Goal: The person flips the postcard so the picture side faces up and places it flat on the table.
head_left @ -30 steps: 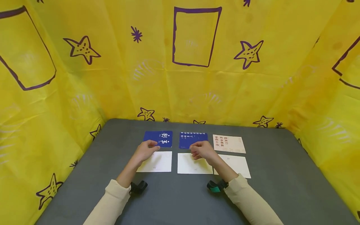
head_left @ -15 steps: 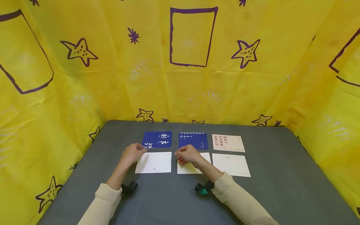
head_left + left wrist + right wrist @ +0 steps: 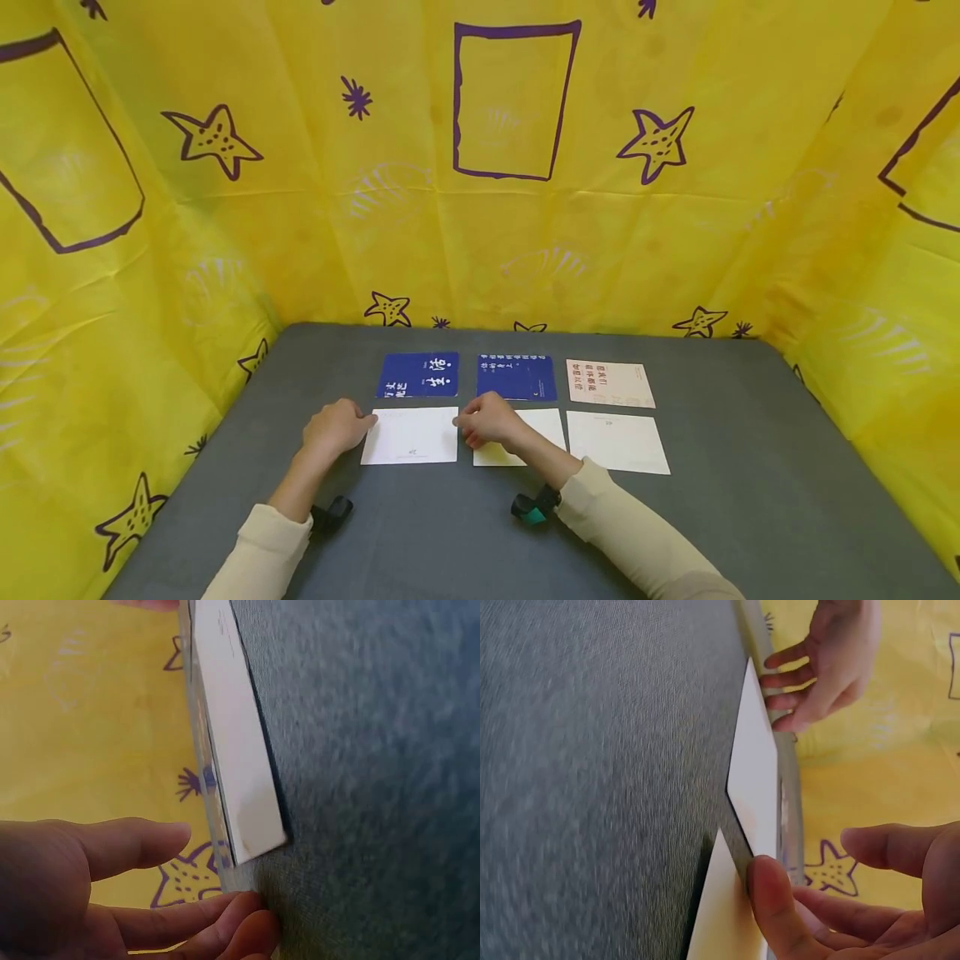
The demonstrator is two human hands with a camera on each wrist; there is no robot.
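Observation:
Six-sided detail aside, a white card [image 3: 409,436] lies flat at the front left of the grey table, between my two hands. My left hand [image 3: 335,428] is at its left edge. In the left wrist view the thumb [image 3: 142,844] stands apart from the loosely bent fingers [image 3: 240,922], with nothing between them. My right hand [image 3: 491,419] hovers over the middle white card [image 3: 540,429], its fingertips right by the left card's right edge. The right wrist view shows that thumb [image 3: 889,847] apart from the fingers [image 3: 774,892].
Behind the white cards lie two blue cards with white writing, the left one [image 3: 417,375] and the middle one [image 3: 516,377], and a cream card [image 3: 610,383] with red writing. Another white card [image 3: 618,442] is at the front right. A yellow patterned cloth [image 3: 510,250] surrounds the table [image 3: 435,533].
Both hands have moved left and toward the person, from the blue cards to either side of the left white card. The cards lie in the same places.

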